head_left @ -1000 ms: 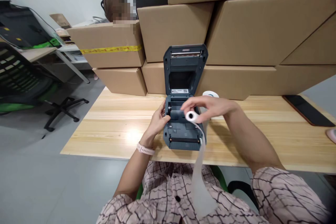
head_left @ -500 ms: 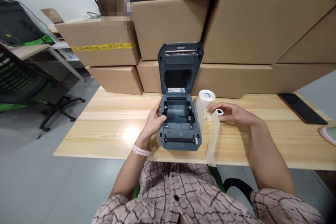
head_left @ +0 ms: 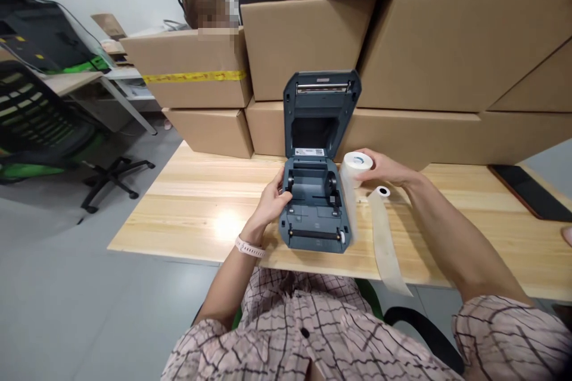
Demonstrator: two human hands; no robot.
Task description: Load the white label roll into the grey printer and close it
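Note:
A dark grey label printer (head_left: 315,202) stands on the wooden table with its lid (head_left: 319,116) raised and its roll bay bare. My left hand (head_left: 272,199) grips the printer's left side, thumb over the rim. To the right of the printer stands a thick white label roll (head_left: 357,162) on end, a strip hanging from it along the printer's side. My right hand (head_left: 384,168) is closed around that roll's right side. Nearer to me, a small roll (head_left: 383,191) with a dark core stands on the table, its translucent strip (head_left: 386,250) trailing over the front edge.
Stacked cardboard boxes (head_left: 304,53) line the back of the table (head_left: 187,208). A dark phone-like slab (head_left: 531,190) lies at the right. Behind the boxes at left, part of a person's head (head_left: 201,3) shows. An office chair (head_left: 40,131) stands on the floor at left.
My right hand has let go of the small roll and moved back to take hold of the thick label roll. The small roll's strip now slants rightward. The view has shifted slightly.

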